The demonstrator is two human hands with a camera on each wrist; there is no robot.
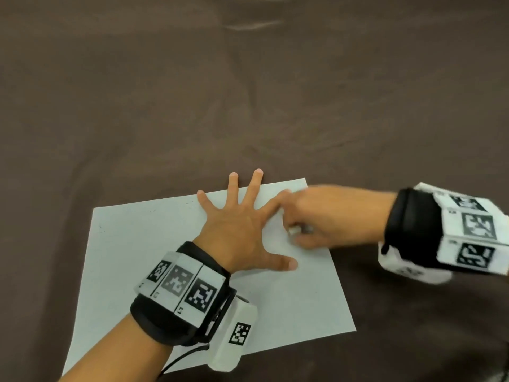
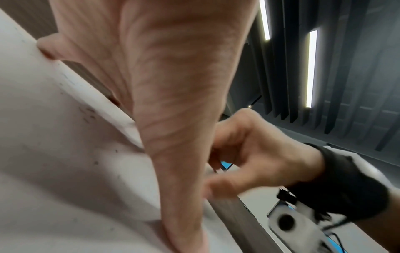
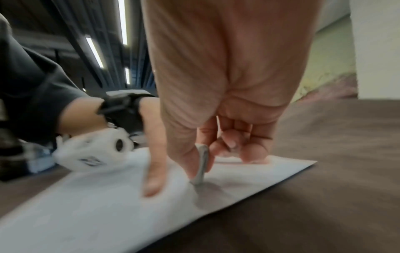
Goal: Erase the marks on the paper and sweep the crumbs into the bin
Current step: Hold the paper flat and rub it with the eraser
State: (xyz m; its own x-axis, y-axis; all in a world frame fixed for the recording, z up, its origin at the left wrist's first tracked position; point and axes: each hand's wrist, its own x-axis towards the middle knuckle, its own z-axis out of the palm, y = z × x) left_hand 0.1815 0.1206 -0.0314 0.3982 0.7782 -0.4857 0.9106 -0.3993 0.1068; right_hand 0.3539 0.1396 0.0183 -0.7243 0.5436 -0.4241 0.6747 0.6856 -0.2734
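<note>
- White paper (image 1: 143,257) is lying on a brown cloth-covered table (image 1: 248,92), with the left hand (image 1: 234,235) pressing it flat, fingers spread wide and straight, two fingertips reaching past the far edge.
- Right hand (image 1: 316,216) is working at the sheet's far right corner, thumb and fingers pinching a small pale eraser (image 3: 202,164) whose lower end is touching the paper; motion blur suggests it is rubbing.
- Faint pencil marks (image 1: 101,229) are showing near the left edge of the sheet in the head view, so the erasing appears unfinished; whether marks remain under the right hand is hard to tell through the blur.
- Dark specks (image 2: 88,113), possibly eraser crumbs or leftover pencil, are lying on the paper near the left hand in the left wrist view.
- No bin is appearing in any view, and sweeping is not yet under way.
- Judged from this, the task is standing in its first half: rubbing out is in hand, while clearing the left-edge marks and gathering crumbs are still waiting.
</note>
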